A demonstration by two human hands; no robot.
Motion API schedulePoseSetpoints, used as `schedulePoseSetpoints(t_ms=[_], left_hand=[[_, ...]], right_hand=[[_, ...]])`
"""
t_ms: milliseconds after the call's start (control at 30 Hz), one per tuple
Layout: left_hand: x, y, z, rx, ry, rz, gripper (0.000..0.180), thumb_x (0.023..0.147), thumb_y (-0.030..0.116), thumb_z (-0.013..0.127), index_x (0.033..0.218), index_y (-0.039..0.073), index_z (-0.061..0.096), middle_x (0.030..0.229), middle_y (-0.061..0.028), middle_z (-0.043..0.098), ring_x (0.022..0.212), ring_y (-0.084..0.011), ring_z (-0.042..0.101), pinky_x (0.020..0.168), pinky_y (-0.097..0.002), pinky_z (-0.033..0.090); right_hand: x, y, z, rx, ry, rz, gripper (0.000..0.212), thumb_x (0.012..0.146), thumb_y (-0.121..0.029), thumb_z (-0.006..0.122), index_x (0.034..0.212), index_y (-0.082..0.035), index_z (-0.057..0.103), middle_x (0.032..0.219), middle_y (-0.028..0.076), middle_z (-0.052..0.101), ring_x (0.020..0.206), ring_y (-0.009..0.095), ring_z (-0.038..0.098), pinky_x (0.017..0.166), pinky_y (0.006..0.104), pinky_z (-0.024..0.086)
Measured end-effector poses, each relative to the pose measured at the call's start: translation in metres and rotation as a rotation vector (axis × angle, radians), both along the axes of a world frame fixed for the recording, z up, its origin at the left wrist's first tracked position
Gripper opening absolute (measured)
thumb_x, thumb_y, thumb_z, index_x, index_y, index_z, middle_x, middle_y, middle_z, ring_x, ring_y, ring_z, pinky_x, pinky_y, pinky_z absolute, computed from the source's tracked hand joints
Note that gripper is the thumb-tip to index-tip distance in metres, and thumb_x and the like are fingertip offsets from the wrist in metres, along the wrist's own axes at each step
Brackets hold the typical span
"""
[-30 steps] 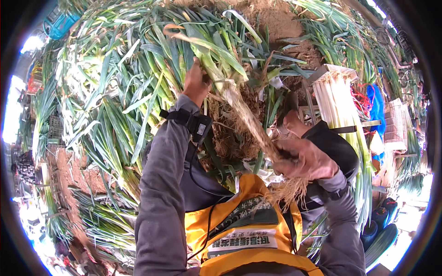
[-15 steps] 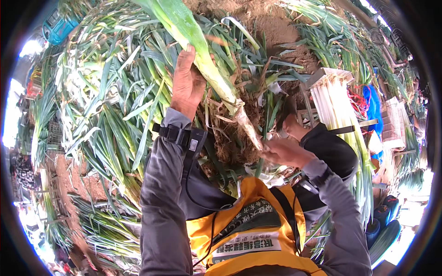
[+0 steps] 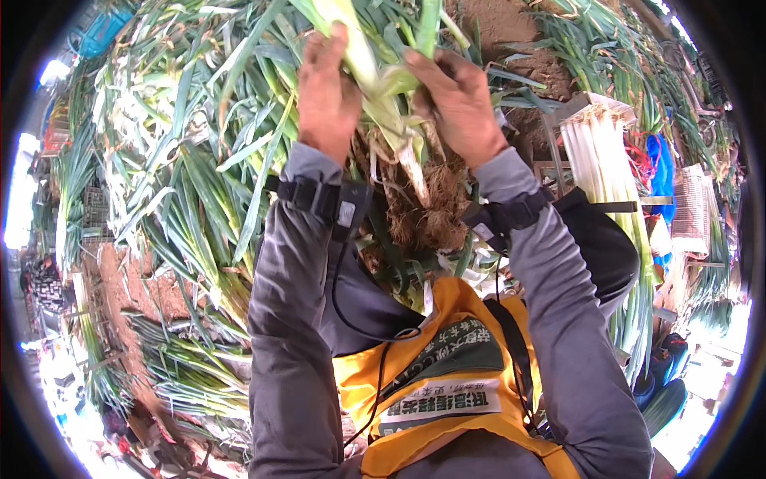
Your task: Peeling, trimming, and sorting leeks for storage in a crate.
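Note:
My left hand (image 3: 329, 100) is wrapped around a large green onion (image 3: 357, 48), which slants with its root end toward me. On the other side of the stalk, my right hand (image 3: 463, 108) pinches an outer leaf (image 3: 428, 28) that stands away from it. A pale strip of peel bridges the stalk and my right fingers. Below both hands, brown roots (image 3: 435, 211) of other green onions lie bunched between my knees. Part of the stalk is hidden behind my left fingers.
Loose green onions (image 3: 175, 104) are heaped to the left and ahead. At the right, peeled white green onions (image 3: 598, 156) lie bundled in a frame. Beyond them are a blue bag (image 3: 660, 172) and another bundle (image 3: 692, 211). A turquoise container (image 3: 100, 36) stands far left.
My right hand has moved from the root end up to the stalk and now grips a leaf. The left hand has risen slightly, and the onion's lower end has shifted away from me.

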State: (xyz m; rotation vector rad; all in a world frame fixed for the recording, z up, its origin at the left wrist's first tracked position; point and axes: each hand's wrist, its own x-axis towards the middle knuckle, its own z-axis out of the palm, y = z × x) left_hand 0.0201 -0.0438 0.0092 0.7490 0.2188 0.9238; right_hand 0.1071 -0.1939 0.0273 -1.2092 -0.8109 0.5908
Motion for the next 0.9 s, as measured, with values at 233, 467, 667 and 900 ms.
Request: schedulePoseSetpoints(t_ms=[233,467,667,900], left_hand=[[-0.025,0.043,0.0,-0.048,-0.066,-0.04,0.034,0.094,0.03,0.065,0.118,0.008,0.056,0.105,-0.0114,0.064,0.097,-0.0259,0.06,0.091,-0.0408,0.049],[-0.023,0.05,-0.006,-0.036,-0.079,-0.008,0.039,0.093,0.031,0.066,0.118,0.003,0.056,0.103,-0.0115,0.063,0.096,-0.0266,0.059,0.091,-0.0421,0.048],[0.0,0.035,-0.012,-0.004,-0.076,-0.002,0.041,0.093,0.033,0.066,0.12,0.004,0.056,0.104,-0.0107,0.062,0.095,-0.0248,0.058,0.088,-0.0401,0.048],[-0.027,0.058,-0.015,0.01,-0.031,0.06,0.036,0.094,0.034,0.065,0.117,0.007,0.058,0.101,-0.008,0.064,0.094,-0.0242,0.059,0.087,-0.0407,0.048]], right_hand=[[0.017,-0.118,-0.115,-0.473,-0.144,0.132,0.034,0.095,-0.032,0.061,0.095,0.002,0.062,0.065,0.004,0.06,0.052,0.009,0.055,0.046,0.0236,0.044],[0.015,-0.13,-0.125,-0.553,-0.869,-0.163,0.073,0.087,-0.042,0.07,0.139,0.002,0.043,0.107,0.021,0.062,0.101,0.026,0.064,0.088,0.0404,0.053],[-0.01,-0.014,-0.027,-0.446,-1.237,-0.026,0.044,0.093,-0.022,0.061,0.13,-0.002,0.049,0.101,0.018,0.065,0.079,0.031,0.069,0.068,0.0429,0.057],[-0.025,-0.043,-0.094,-0.333,-1.283,-0.101,0.025,0.087,-0.007,0.058,0.112,-0.005,0.055,0.081,0.01,0.065,0.062,0.026,0.065,0.048,0.0369,0.049]])
